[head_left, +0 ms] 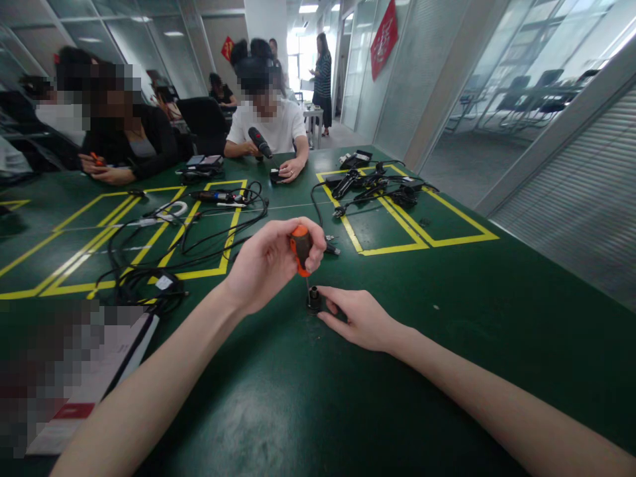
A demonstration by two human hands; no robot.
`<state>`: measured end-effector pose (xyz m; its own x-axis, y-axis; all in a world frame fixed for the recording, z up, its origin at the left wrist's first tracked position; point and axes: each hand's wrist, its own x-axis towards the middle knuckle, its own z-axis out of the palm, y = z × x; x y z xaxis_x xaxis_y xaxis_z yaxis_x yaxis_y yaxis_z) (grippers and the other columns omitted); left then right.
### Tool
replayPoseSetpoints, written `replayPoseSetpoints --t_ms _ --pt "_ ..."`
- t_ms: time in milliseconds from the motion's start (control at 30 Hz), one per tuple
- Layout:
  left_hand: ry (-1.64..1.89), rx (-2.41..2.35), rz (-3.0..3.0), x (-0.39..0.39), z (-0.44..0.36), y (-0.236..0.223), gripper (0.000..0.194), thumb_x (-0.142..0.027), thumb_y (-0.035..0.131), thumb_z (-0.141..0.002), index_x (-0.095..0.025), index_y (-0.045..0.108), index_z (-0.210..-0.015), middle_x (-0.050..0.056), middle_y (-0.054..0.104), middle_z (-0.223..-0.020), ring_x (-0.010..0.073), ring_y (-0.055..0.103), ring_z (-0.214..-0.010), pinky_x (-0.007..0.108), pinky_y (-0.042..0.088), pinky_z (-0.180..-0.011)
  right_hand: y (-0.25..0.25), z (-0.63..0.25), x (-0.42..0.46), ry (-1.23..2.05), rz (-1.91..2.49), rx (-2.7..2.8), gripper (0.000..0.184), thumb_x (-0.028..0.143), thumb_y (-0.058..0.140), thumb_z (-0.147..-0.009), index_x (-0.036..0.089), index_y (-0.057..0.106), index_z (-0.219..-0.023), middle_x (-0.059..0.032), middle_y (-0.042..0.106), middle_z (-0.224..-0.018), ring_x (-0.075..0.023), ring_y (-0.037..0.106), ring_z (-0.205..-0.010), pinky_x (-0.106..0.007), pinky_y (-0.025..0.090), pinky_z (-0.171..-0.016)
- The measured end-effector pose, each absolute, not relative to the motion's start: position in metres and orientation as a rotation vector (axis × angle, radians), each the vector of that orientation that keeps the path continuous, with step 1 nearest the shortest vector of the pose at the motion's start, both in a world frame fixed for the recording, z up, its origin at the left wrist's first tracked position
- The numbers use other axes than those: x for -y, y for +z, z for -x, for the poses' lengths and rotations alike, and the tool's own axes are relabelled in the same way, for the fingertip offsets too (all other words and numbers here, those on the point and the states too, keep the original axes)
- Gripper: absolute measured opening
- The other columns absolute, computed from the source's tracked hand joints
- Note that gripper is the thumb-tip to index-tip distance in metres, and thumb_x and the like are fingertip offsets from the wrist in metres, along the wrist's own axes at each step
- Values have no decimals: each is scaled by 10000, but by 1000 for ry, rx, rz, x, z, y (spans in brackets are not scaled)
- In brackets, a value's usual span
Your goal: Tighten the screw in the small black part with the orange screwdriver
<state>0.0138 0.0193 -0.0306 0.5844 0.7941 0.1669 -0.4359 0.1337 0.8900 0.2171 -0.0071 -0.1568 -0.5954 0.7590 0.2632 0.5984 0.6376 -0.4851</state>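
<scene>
My left hand [268, 262] is closed around the orange and black handle of a screwdriver [301, 250]. The tool points down, and its thin shaft reaches a small black cylindrical part [313, 301] on the green table [377, 397]. Whether the tip sits in a screw is too small to tell. My right hand [355, 318] steadies that black part from the right, thumb and forefinger pinching its side. The part stands upright on the tabletop.
Black cables [144, 281] lie coiled on the left, near yellow tape outlines [226, 245]. More black cords and adapters [370, 182] are heaped at the back right. A booklet [99, 364] lies front left. Across the table, a person in white [291, 126] holds a power drill [259, 142].
</scene>
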Motion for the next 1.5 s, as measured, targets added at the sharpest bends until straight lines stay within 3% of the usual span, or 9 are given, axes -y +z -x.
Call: replayPoseSetpoints --t_ms 233,400,500,700,967,1200,1333,1500 --pt "912 -366 -1151 -22 -12 -36 212 -350 712 -884 -149 655 -848 55 685 -779 175 619 -745 267 511 -713 -158 -217 7 479 1060 2395 415 227 627 -971 126 599 -1373 -30 683 -841 -180 661 -724 -276 440 -665" --pt "922 -349 -1136 -22 -11 -37 135 -291 705 -881 -175 644 -914 3 630 -728 136 552 -634 247 459 -630 -157 -216 7 482 1069 2394 415 228 629 -971 134 600 -1374 -33 693 -851 -183 670 -738 -275 439 -666" --pt "900 -345 -1149 -20 -12 -35 231 -315 669 -899 -125 721 -1019 12 581 -721 137 518 -636 253 444 -631 -157 -216 7 483 1072 2395 412 232 628 -972 140 600 -1373 -28 690 -846 -180 665 -728 -275 433 -660" --pt "882 -359 -1107 -19 -12 -31 336 -355 602 -938 -111 698 -728 47 550 -735 154 508 -672 274 452 -653 -158 -216 7 483 1069 2399 415 228 627 -970 144 597 -1376 -23 685 -841 -174 657 -718 -268 425 -654" --pt "881 -379 -1134 -22 -12 -35 231 -362 728 -869 -154 632 -841 47 655 -798 162 588 -723 267 480 -689 -157 -217 7 477 1059 2401 414 221 621 -969 132 599 -1372 -33 693 -850 -176 657 -723 -273 435 -666" --pt "949 -415 -1150 -18 -13 -33 189 -281 722 -873 -158 685 -1011 -26 537 -696 117 463 -594 246 396 -601 -157 -217 8 483 1061 2401 402 226 621 -970 130 604 -1360 -34 691 -850 -174 652 -721 -271 432 -661" --pt "901 -396 -1137 -18 -12 -29 338 -427 657 -909 -109 716 -810 38 553 -733 155 499 -650 289 439 -639 -157 -217 7 477 1067 2404 407 234 618 -973 140 596 -1369 -28 687 -850 -171 651 -720 -269 431 -659" --pt "903 -376 -1105 -18 -13 -29 248 -330 642 -915 -128 663 -772 57 611 -770 167 566 -724 278 475 -718 -158 -217 7 479 1065 2405 405 240 609 -979 148 591 -1372 -26 686 -849 -165 652 -728 -262 442 -667"
